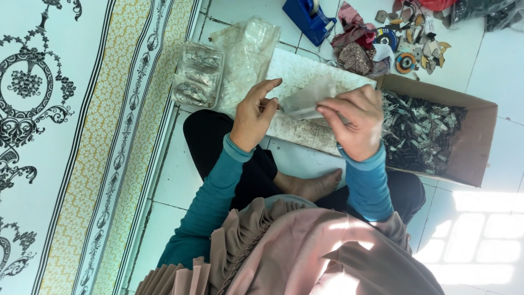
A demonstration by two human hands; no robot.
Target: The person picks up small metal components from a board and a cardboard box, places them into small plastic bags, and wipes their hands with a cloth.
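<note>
I sit cross-legged on a tiled floor. My left hand (254, 113) and my right hand (353, 121) both pinch a small clear plastic bag (308, 99) between them, above a white speckled board (305, 74). My right hand grips the bag's right end with thumb and fingers; my left hand holds its left edge, index finger stretched out. What is inside the bag I cannot make out. Teal sleeves cover both forearms.
A cardboard box (476, 143) full of small grey and black metal pieces lies at the right. Clear bags of small parts (197, 74) lie at the upper left. A blue tape dispenser (309, 19) and fabric scraps (357, 43) sit beyond. A patterned mat (65, 136) covers the left.
</note>
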